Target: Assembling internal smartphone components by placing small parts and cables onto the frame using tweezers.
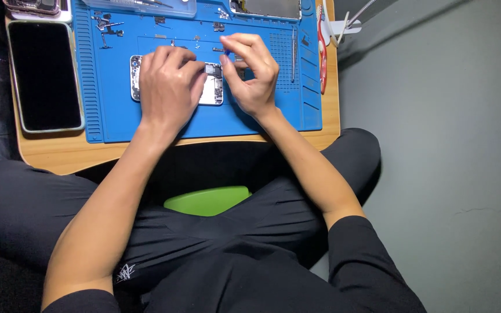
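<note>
An opened phone body [211,87] lies flat on a blue repair mat [204,124]. My left hand [168,87] rests on top of it, fingers curled, pressing it down and hiding most of it. My right hand [251,72] is just to the right of the phone's end, thumb and fingers pinched on a small blue-handled tool [228,54] whose tip points at the phone's exposed end. What the tip touches is hidden by my fingers.
A dark phone screen panel [44,75] lies at the left on the small wooden table [65,156]. Small screws and parts [106,24] sit at the mat's top. Tweezers [293,55] and a red-handled tool [322,55] lie at the right. A green seat [207,200] shows between my legs.
</note>
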